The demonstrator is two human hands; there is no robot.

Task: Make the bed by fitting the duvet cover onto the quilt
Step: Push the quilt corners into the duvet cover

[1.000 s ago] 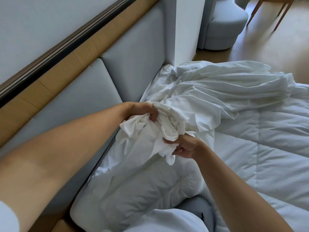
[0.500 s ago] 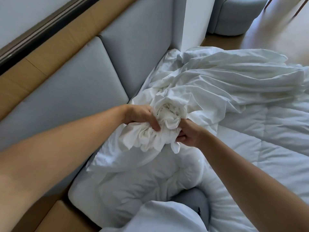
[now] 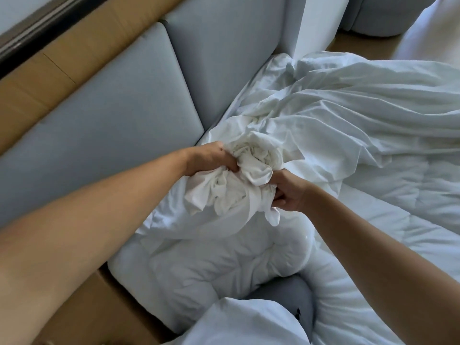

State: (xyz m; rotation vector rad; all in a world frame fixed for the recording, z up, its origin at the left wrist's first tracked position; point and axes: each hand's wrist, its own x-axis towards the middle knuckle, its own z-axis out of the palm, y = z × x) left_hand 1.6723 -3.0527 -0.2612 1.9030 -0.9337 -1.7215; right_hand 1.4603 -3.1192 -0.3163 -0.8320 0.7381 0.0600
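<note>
Grey padded headboard (image 3: 139, 113) panels run across the upper left of the frame, with a wooden band (image 3: 82, 43) above them and a white wall (image 3: 321, 23) at top centre. Below and to the right lies the bed, covered by a white quilt (image 3: 388, 245) whose stitched squares show at right and lower centre.

Over the quilt, the duvet cover (image 3: 348, 108) spreads in long creases from the centre toward the upper right. Its near end is gathered into a tight bunch at the middle of the frame, just beside the headboard.

Reaching in from the lower left, the left hand (image 3: 211, 158) clenches the bunch from the left side, fingers curled into the cloth. Coming from the lower right, the right hand (image 3: 288, 192) grips the bunch from below and right, fingers tucked into its folds. Both forearms are bare.

At bottom centre, a grey knee (image 3: 288, 295) pokes out between the quilt and a white garment (image 3: 244, 322).
</note>
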